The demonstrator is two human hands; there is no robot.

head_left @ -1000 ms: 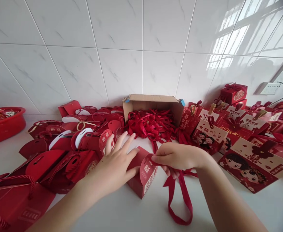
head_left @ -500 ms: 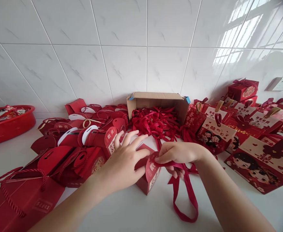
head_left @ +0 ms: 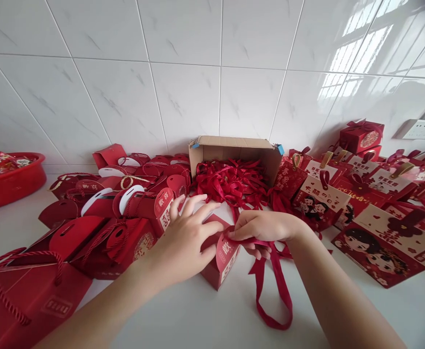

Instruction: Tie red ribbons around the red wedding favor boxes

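A red candy gift box [head_left: 219, 271] with gold and white lettering stands on the white counter between my hands. My right hand [head_left: 258, 230] is closed, pinching a dark red ribbon [head_left: 275, 295] at the box's top flap. The rest of that ribbon hangs in a loop to the counter, its cut end showing. With fingers spread and bent, my left hand [head_left: 192, 237] reaches over the left side of the same box. Its thumb and forefinger rest at the flap; whether they press on it is hard to see.
An open cardboard carton [head_left: 234, 141] against the tiled wall spills red ribbons [head_left: 230, 182]. Several red boxes with rope handles [head_left: 34, 295] crowd the left. Printed gift boxes [head_left: 383, 257] fill the right. A red basin [head_left: 12, 182] of wrapped packets sits far left.
The view has shifted slightly. My right hand stays pinched on the ribbon near the flap, and my left hand keeps its spread pose over the box. The ribbon loop hangs much as before.
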